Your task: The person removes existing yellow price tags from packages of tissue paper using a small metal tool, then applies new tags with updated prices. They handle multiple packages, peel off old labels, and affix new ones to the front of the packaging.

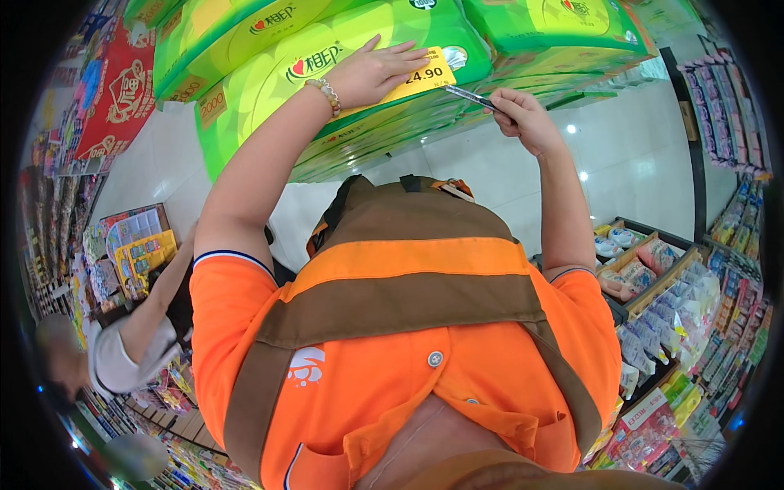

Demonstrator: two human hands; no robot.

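Note:
My left hand lies flat, fingers spread, over a yellow price card. It rests on top of a green-and-yellow tissue multipack that bears writing. A beaded bracelet circles the left wrist. In my right hand is a slim utility knife, gripped by its rear end. Its tip reaches the card's lower right edge, at the front rim of the pack; whether it cuts into anything cannot be told. Part of the card is hidden under my left fingers.
More tissue packs are stacked alongside. Another person is at the left near shelves. At right stands a display bin of bagged goods. A red printed panel is at upper left, above pale floor tiles.

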